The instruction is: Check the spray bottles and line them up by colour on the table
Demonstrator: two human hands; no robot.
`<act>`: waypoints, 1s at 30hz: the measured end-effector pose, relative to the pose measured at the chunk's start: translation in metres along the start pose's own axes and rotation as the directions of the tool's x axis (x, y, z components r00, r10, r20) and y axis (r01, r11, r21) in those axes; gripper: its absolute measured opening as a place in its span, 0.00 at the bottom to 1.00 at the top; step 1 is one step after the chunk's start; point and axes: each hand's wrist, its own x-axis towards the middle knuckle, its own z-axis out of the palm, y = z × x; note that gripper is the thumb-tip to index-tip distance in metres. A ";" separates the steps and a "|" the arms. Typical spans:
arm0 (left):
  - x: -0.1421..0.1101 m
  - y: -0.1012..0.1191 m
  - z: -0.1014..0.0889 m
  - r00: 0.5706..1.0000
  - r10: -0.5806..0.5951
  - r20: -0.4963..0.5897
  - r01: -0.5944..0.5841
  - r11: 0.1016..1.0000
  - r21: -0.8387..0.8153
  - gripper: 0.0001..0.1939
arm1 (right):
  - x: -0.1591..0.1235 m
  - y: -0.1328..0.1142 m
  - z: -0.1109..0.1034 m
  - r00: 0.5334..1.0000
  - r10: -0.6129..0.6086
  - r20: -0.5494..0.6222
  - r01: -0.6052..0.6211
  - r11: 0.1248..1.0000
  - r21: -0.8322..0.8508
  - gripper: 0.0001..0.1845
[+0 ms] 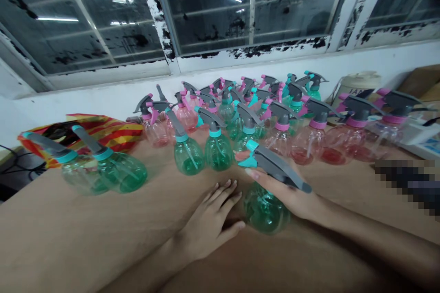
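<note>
My right hand (292,192) is wrapped round the neck of a green spray bottle (266,210), just under its grey and turquoise spray head (275,162). The bottle stands close to upright at the front of the brown table (137,242); whether its base touches the wood I cannot tell. Left of it, my left hand (211,222) lies palm down on the table with its fingers spread, holding nothing. Beyond my fingertips stand two more green spray bottles (219,151), both with turquoise collars.
Pink spray bottles (307,146) line the right, with several more crowded behind. Two green bottles (120,171) stand at the left before a red and yellow bag (120,130). A whitish tub (359,83) and a cardboard box (421,82) are at the back right, below windows (247,4).
</note>
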 end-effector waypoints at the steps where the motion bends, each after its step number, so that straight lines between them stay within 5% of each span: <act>1: 0.000 0.000 0.000 1.000 0.001 -0.004 -0.001 1.000 -0.001 0.29 | 0.000 -0.001 0.000 1.000 0.003 0.001 -0.003 1.000 0.001 0.07; 30: 0.000 -0.001 0.000 1.000 -0.010 0.006 0.010 1.000 -0.017 0.30 | 0.003 -0.008 0.001 0.999 0.030 -0.010 -0.030 1.000 -0.003 0.09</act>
